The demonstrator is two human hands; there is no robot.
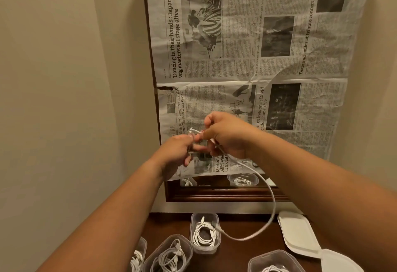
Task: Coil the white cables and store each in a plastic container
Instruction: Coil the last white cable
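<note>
**Loose tail hangs over a packed tub**

Both hands are up in front of the newspaper (236, 46) that covers the mirror. The left hand (178, 153) has its fingers curled round a few small loops of the white cable (272, 203). The right hand (229, 136) has bent fingers that pinch the same cable just beside those loops. The hands are blurred, so I cannot count the turns.

The rest of the cable drops from the right hand in a long bow. It swings down over the table (236, 256) and curls back, so that its plug (219, 227) lies at the rim of the back container (204, 249).

That plug worries me. If the winding hauls the tail upward, the plug may catch in the stored coil (203, 235) and drag it out, or tip the light tub over. The loops on the left fingers look loosely held. A sharp tug on a snagged tail could strip them off and undo the coil.

Here is the count as I see it:
- One cable is in the hands.
- Four containers stand on the table, each with a white cable inside: the back container, the left-edge container (142, 248), the near-left container (163, 242) and the right container (275, 251).
- None of the four is empty, so the finished coil has no free tub in view.
- At least two white lids (296, 231) lie at the right.
- Two more tubs show only as reflections, in the strip of mirror under the paper.
</note>
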